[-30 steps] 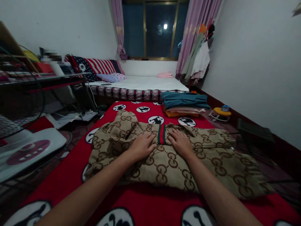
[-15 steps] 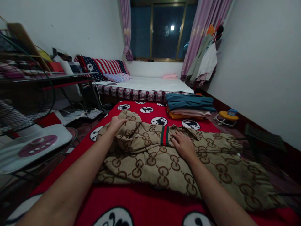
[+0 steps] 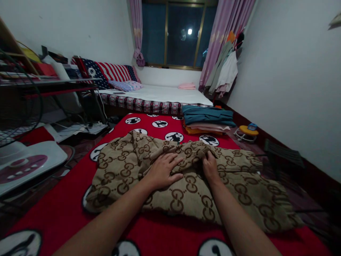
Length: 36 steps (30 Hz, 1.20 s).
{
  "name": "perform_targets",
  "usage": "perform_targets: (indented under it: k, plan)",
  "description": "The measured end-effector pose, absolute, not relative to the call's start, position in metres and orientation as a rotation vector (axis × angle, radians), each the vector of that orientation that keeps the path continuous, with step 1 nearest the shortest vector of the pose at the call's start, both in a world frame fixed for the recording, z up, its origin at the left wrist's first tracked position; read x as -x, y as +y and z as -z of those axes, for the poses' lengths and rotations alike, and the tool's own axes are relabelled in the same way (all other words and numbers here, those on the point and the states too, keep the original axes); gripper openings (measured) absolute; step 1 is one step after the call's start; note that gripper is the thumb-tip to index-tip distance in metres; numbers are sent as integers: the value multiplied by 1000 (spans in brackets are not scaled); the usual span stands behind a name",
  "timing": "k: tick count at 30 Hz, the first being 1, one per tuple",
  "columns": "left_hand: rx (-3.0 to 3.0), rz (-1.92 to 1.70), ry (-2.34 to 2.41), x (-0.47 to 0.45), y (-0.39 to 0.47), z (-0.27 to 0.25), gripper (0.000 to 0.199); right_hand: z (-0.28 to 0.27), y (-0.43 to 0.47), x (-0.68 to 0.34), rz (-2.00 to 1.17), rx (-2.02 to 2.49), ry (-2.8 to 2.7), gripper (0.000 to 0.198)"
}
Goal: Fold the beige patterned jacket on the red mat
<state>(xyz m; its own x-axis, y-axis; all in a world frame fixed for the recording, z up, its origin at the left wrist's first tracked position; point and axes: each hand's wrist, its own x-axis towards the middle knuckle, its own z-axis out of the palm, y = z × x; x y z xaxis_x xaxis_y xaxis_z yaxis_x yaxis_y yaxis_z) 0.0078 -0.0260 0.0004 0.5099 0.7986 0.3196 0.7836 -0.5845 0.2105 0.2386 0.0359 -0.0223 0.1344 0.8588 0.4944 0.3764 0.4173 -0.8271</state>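
Note:
A tan garment (image 3: 183, 195) with brown interlocking-G print lies spread across a red blanket (image 3: 149, 227); its exact cut is hard to make out. On the left part of its upper layer, my left hand (image 3: 164, 171) rests palm down, fingers stretched out. My right hand (image 3: 210, 166) is closed on a fold of the same cloth near the far edge, right of the middle. Part of its fingers is hidden by the fabric. Between the hands the cloth is bunched and creased.
Beyond the garment sits a stack of folded clothes (image 3: 207, 115), teal on top. Behind it is a bed (image 3: 160, 94). A cluttered desk (image 3: 66, 85) and a white plastic seat-like item (image 3: 53, 156) stand left; a small yellow stool (image 3: 247, 131) and a dark folding stool (image 3: 283, 154) stand right.
My left hand has moved right and nearer, from gripping the garment's far left edge to lying flat on it. My right hand has closed on the cloth. The red-green stripe is now mostly covered.

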Motion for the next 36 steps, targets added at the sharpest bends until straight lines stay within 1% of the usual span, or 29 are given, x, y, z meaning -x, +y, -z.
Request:
perform_targets:
  k: [2, 6, 8, 11, 15, 20, 26, 28, 29, 31, 32, 34, 36]
  plan:
    - [-2704, -612, 1408, -8, -26, -2, 63, 22, 35, -238, -518, 1121, -1419, 38]
    - [-2704, -665, 1406, -8, -25, -7, 61, 20, 33, -238, -595, 1025, -1350, 50]
    - [-2705, -672, 1397, -9, -26, -7, 60, 18, 32, -239, -615, 997, -1351, 52]
    - [-2705, -660, 1407, -9, -27, -6, 60, 15, 30, -239, -595, 1025, -1372, 55]
    - [-2706, -655, 1419, -10, -27, -4, 60, 12, 28, -237, -564, 1124, -1378, 65]
    - [-2701, -668, 1403, -8, -26, -6, 61, 4, 24, -234, -465, 1157, -1450, 64]
    - [-2697, -690, 1373, -11, -27, -5, 61, 4, 23, -232, -450, 1113, -1546, 56]
    - [-2686, -773, 1321, -11, -30, -12, 58, 3, 22, -231, -451, 1116, -1511, 55]
    - [-2658, -857, 1290, -9, -30, -19, 52, 0, 21, -231, -455, 1119, -1475, 56]
    - [-2530, -1115, 1266, 3, -29, -36, 39, -13, 18, -232, -486, 1099, -1380, 60]
    - [-2426, -1267, 1292, 12, -27, -46, 36, -22, 15, -233, -513, 1068, -1333, 63]
    - [-2195, -1514, 1407, 38, -18, -61, 36, -48, 6, -235, -569, 958, -1268, 65]
    - [-2093, -1541, 1528, 67, -6, -67, 41, -76, -6, -238, -591, 810, -1228, 63]
